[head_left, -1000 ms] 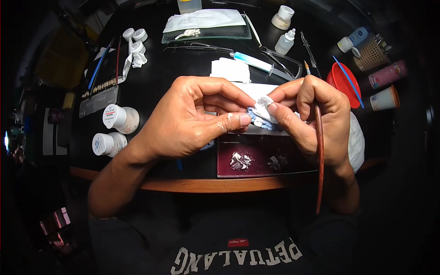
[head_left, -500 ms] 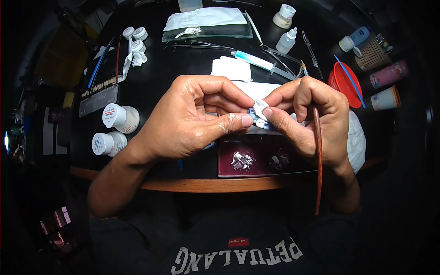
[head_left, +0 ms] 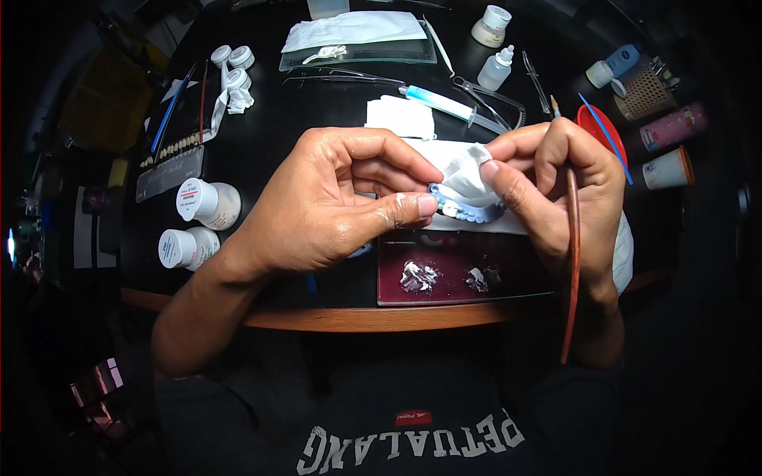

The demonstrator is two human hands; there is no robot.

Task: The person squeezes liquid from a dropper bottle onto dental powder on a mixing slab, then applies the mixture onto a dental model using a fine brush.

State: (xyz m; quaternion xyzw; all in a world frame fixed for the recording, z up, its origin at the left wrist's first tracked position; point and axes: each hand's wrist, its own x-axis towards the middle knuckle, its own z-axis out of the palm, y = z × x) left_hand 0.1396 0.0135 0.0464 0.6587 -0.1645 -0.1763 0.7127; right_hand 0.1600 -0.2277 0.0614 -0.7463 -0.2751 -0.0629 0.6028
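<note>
My left hand (head_left: 337,202) pinches the left end of a blue dental model (head_left: 486,214) between thumb and fingertips. The model is arch-shaped, and a white tooth (head_left: 451,208) stands out near the pinching thumb. White smears mark that thumb. My right hand (head_left: 571,194) grips a piece of white tissue (head_left: 473,165) between thumb and index finger, just above and behind the model. Tucked in the same hand is a brush with a reddish-brown handle (head_left: 571,278), its bristles pointing away from me. Below the hands lies a dark red mixing slab (head_left: 452,294) bearing white powdery lumps.
Jars (head_left: 216,205) stand at the left beside a tooth shade guide (head_left: 171,174). Behind the hands lie a syringe (head_left: 444,103), folded tissue (head_left: 401,119) and a glass slab (head_left: 361,62). A dropper bottle (head_left: 496,70) and red bowl (head_left: 587,119) are farther right.
My right hand has moved right and slightly up with the tissue and brush, away from the white tooth. More of the blue model now shows. My left hand has barely moved.
</note>
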